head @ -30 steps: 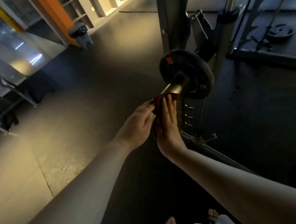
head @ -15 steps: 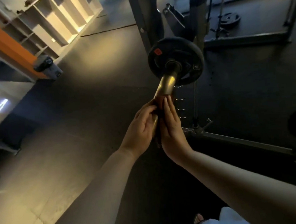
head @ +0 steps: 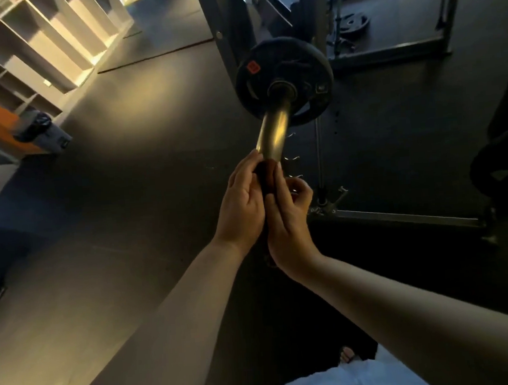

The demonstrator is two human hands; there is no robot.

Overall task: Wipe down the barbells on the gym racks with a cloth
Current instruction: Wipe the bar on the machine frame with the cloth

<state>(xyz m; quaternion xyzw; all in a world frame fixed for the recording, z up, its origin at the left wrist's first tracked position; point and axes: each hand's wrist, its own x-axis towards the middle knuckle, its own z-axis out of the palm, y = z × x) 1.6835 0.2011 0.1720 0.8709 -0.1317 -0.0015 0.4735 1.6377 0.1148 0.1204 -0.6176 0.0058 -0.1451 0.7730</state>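
Observation:
The shiny barbell sleeve [head: 274,133] points toward me, with a black weight plate [head: 284,82] with a red label loaded behind it on the rack. A dark reddish cloth [head: 266,178] is wrapped over the sleeve's near end. My left hand [head: 241,205] presses the cloth from the left. On the right side, my right hand [head: 289,217] holds it, fingers curled. Most of the cloth and the sleeve tip are hidden between my palms.
The rack's upright [head: 225,17] rises behind the plate and its base rail [head: 398,216] runs along the floor to the right. A loose plate [head: 353,24] lies at the back. White cubby shelves [head: 41,48] and a dark bin [head: 42,132] stand at left.
Both hands with the cloth have slid back along the sleeve toward its near end, baring more shiny metal. My right fingers have curled. The view has tilted and moved closer.

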